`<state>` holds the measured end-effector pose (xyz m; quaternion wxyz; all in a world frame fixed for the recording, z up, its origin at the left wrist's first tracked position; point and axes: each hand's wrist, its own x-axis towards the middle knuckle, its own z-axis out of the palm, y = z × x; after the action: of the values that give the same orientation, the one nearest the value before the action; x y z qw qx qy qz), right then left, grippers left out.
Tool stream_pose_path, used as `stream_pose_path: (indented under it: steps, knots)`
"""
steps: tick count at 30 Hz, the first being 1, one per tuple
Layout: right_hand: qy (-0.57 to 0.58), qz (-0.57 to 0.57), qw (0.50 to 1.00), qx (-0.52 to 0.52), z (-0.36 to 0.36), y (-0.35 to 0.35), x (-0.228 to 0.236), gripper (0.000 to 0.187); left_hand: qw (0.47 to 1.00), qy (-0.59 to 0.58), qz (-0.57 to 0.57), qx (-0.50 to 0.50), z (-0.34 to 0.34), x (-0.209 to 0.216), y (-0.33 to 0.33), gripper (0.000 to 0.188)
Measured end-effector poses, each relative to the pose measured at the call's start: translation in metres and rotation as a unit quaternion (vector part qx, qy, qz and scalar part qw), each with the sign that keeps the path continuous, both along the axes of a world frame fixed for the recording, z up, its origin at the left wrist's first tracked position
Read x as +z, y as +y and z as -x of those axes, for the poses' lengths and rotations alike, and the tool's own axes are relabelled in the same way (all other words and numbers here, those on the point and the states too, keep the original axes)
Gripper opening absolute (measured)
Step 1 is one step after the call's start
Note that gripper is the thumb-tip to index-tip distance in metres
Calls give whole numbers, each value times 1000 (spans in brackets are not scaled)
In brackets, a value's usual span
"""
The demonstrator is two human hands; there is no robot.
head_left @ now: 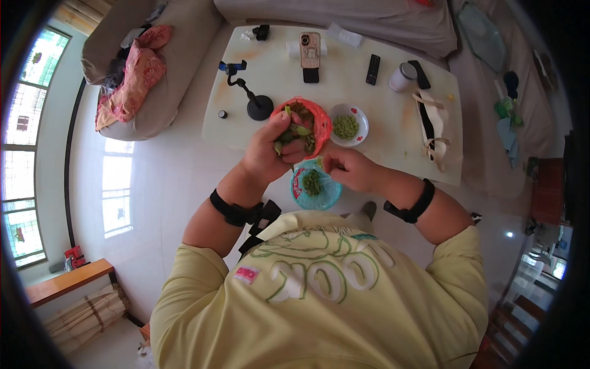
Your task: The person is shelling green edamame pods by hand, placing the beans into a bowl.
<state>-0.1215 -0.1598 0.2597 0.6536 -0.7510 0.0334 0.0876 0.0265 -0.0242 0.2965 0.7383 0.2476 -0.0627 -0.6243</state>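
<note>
Several green bean pods are bunched in my left hand, its fingers curled round them over a red plastic bag that holds more pods. My right hand is closed in a pinch just right of the bag's near edge. At its fingertips shows a small yellow-green piece of bean pod, partly hidden by the fingers. Shelled green beans lie in a white bowl beyond the right hand. Below both hands stands a teal bin with green pod scraps inside.
On the pale table are a black phone stand, a phone, a remote, a white canister and a cream tote bag. Covered sofas stand behind and to the sides.
</note>
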Motion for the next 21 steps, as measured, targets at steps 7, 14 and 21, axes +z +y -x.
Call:
stream_pose_path:
  steps: [7,14,21]
  knots:
    - [93,98,991,-15,14,23,-56,10,998,-13,-60,26,15,-23,18,11]
    - [14,187,980,-64,16,19,-26,14,991,-8,-131,20,29,-40,27,8]
    - [-138,151,976,-74,15,30,24,20,994,-3,-108,-27,44,-34,31,8]
